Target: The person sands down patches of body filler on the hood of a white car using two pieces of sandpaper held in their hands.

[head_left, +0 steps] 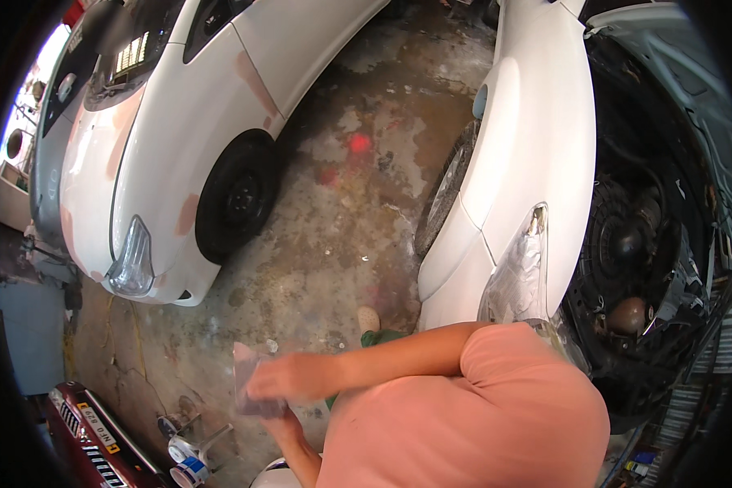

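Observation:
Both my hands are low and left of centre, in front of my pink shirt. My right hand (294,376) reaches across from the right, closed and smeared by motion, over a thin greyish-mauve sheet (246,378). Below it my left hand (278,425) grips the same sheet from underneath; its fingers are partly hidden. What the sheet is made of I cannot make out. A tan perforated shoe (369,320) and a bit of green trouser leg (381,336) show beyond my right forearm.
At the left stands a white car (163,130) with pinkish patches. Close on the right is another white car (537,114), its hood raised and its headlight (516,281) covered. A dark red bumper piece (98,439) and a white-blue tub (190,472) lie on the stained concrete floor (325,220).

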### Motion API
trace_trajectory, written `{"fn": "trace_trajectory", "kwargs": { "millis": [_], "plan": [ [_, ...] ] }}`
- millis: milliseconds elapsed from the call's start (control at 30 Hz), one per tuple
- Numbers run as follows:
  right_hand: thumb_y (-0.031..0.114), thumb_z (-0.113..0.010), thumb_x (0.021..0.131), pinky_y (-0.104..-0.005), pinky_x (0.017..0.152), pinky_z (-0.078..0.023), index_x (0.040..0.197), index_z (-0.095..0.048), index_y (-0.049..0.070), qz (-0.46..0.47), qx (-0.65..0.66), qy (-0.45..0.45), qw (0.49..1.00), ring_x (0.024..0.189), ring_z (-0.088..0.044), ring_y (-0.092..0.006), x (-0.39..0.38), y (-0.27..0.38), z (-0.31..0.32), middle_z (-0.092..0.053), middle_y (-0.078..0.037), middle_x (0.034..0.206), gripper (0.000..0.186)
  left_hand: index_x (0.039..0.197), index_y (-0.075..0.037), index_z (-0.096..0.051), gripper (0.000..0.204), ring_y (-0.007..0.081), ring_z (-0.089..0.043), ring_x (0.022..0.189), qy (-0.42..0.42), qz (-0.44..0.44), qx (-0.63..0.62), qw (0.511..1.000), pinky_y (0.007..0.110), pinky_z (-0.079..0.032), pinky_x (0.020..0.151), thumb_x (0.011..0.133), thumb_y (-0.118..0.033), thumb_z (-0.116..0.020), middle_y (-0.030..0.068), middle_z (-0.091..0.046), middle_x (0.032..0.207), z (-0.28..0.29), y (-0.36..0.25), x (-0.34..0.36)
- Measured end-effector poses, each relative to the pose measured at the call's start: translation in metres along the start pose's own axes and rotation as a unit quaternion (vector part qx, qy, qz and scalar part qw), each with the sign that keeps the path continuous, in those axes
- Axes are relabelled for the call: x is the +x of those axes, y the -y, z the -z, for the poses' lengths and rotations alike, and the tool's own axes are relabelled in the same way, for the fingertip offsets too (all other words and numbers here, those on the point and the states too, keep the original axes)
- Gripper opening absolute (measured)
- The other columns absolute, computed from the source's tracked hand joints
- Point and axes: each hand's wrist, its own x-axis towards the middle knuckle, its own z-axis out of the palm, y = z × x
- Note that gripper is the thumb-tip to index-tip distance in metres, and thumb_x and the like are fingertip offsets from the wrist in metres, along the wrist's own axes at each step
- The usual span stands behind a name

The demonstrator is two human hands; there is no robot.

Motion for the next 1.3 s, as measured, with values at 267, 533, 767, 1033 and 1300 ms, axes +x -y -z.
{"fn": "trace_trajectory", "kwargs": {
  "millis": [267, 533, 767, 1033, 1300],
  "plan": [
    [0.008, -0.060, 0.085, -0.0370, 0.091, -0.053, 0.115, -0.064, 0.005, -0.106, -0.024, 0.032, 0.994, 0.114, -0.061, -0.0272, 0.004, -0.029, 0.028, -0.065, -0.008, 0.119, 0.031, 0.134, 0.002, -0.050, 0.049, 0.0150, -0.052, 0.116, 0.082, 0.036, 0.100, 0.991, 0.031, -0.041, 0.098, 0.089, -0.013, -0.063, 0.0062, -0.056, 0.127, -0.021, -0.019, 0.025],
    [0.005, -0.061, 0.084, -0.0415, 0.092, -0.053, 0.118, -0.063, 0.001, -0.087, -0.036, -0.014, 0.995, 0.109, -0.064, -0.0324, 0.001, -0.052, 0.028, -0.064, -0.015, 0.121, 0.035, 0.133, -0.001, -0.051, 0.047, 0.0173, -0.053, 0.113, 0.113, 0.000, 0.117, 0.987, 0.031, -0.042, 0.099, 0.089, -0.013, -0.065, 0.0061, -0.056, 0.124, -0.042, -0.033, 0.031],
    [-0.006, -0.067, 0.076, -0.0413, 0.093, -0.053, 0.122, -0.062, 0.001, -0.109, -0.010, 0.009, 0.994, 0.110, -0.063, -0.0355, 0.023, -0.008, -0.001, -0.065, -0.017, 0.118, 0.046, 0.141, 0.000, -0.043, 0.054, 0.0127, -0.053, 0.110, 0.069, -0.015, 0.123, 0.990, 0.028, -0.045, 0.094, 0.090, -0.006, -0.059, 0.0065, -0.056, 0.124, -0.010, -0.038, -0.004],
    [-0.006, -0.065, 0.076, -0.0393, 0.093, -0.052, 0.122, -0.062, 0.001, -0.156, 0.059, 0.039, 0.985, 0.110, -0.062, -0.0325, 0.023, 0.038, -0.082, -0.062, -0.014, 0.123, 0.046, 0.135, 0.001, -0.049, 0.048, 0.0187, -0.054, 0.117, -0.036, -0.080, 0.109, 0.990, 0.030, -0.044, 0.098, 0.089, -0.006, -0.060, 0.0082, -0.055, 0.132, 0.039, -0.055, -0.077],
    [0.000, -0.066, 0.078, -0.0388, 0.091, -0.053, 0.120, -0.063, 0.003, -0.152, 0.093, 0.076, 0.981, 0.108, -0.063, -0.0334, 0.003, 0.123, -0.159, -0.063, -0.015, 0.120, 0.043, 0.134, 0.002, -0.048, 0.048, 0.0181, -0.054, 0.119, -0.066, -0.086, 0.039, 0.993, 0.032, -0.042, 0.102, 0.087, 0.001, -0.057, 0.0088, -0.058, 0.127, 0.120, -0.045, -0.173]
  ]
}}
